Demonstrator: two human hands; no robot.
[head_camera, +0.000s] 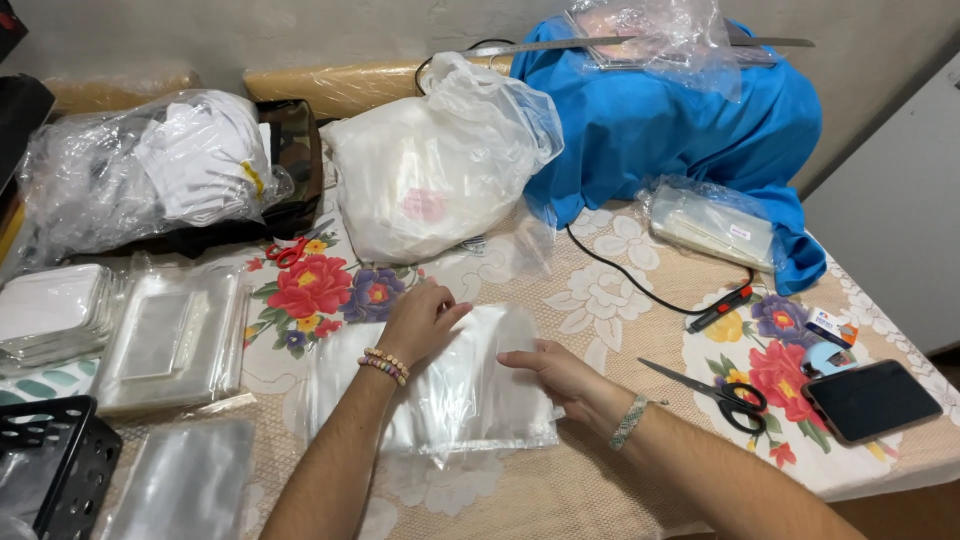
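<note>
A stack of clear plastic bags (470, 395) lies flat on the flowered tablecloth (620, 290) in front of me. My left hand (420, 320) rests palm down on the stack's upper left part, fingers together. At the stack's right edge, my right hand (555, 375) touches the bags with its fingers stretched leftward. Neither hand grips anything that I can see. Beaded bracelets sit on both wrists.
Black-handled scissors (720, 392) and a dark phone (870, 400) lie to the right. A large white plastic bag (430, 170) and blue cloth (670, 120) stand behind. Piles of clear bags (170, 340) and a black crate (50, 460) are at left; red scissors (288, 250) lie beyond.
</note>
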